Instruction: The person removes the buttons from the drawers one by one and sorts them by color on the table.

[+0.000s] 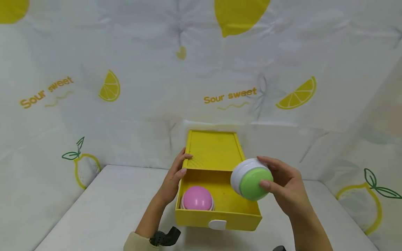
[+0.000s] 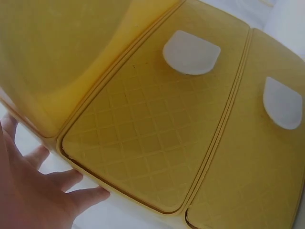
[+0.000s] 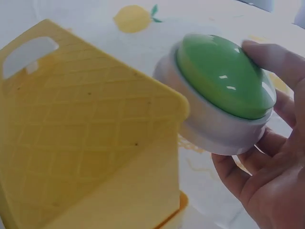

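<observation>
My right hand [image 1: 287, 188] holds a green button [image 1: 255, 183] with a round white base, thumb on the green dome and fingers around the base. It hangs over the right side of a pulled-out yellow drawer [image 1: 220, 220]. Inside the drawer, at its front left, sits a pink button [image 1: 198, 198] with a white base. On the left side of the yellow drawer cabinet [image 1: 215, 150], my left hand [image 1: 172, 177] rests with its fingers spread against the edge. The left wrist view shows those fingers along the side of the drawer fronts [image 2: 143, 138].
White tabs stand out from the drawer fronts, one a handle [image 1: 217, 224] on the pulled-out drawer. The cabinet stands against a white lemon-print sheet [image 1: 150, 104] on a white tabletop [image 1: 103, 209]. A black strap [image 1: 164, 237] is on my left wrist.
</observation>
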`<state>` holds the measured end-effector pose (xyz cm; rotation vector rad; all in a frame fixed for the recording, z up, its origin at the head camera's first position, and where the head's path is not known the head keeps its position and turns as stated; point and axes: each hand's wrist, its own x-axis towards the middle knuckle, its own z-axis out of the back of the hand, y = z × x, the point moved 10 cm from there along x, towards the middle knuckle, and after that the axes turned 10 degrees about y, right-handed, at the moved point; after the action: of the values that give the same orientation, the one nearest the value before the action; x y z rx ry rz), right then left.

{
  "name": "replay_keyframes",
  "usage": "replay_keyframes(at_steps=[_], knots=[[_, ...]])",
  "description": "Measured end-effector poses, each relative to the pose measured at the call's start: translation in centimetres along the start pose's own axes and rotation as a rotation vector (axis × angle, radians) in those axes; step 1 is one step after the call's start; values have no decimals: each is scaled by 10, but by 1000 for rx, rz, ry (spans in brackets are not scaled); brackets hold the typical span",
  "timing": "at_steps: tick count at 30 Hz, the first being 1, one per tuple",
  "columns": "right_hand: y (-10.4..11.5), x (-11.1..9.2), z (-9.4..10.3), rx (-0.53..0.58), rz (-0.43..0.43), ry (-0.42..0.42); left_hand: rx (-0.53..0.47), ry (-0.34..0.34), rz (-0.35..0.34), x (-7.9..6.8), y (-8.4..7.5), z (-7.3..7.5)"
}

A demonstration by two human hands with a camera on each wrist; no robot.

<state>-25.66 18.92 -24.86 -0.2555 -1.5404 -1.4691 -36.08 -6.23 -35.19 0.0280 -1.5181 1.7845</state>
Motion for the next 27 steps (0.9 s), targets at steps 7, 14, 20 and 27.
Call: replay_keyframes(at_steps=[7,14,20,27], knots=[[5,-28,26,280,186,-82,-9,11,-19,5,0,-7],[3,-36,39,460,243,-19,10,-11,-2,1,1,-5],[-4,-49,60,363,198,-150,20,-15,3,-2,-1,-1],[-15,-57,73,217,140,-262,25,-11,16,-2,-1,2]])
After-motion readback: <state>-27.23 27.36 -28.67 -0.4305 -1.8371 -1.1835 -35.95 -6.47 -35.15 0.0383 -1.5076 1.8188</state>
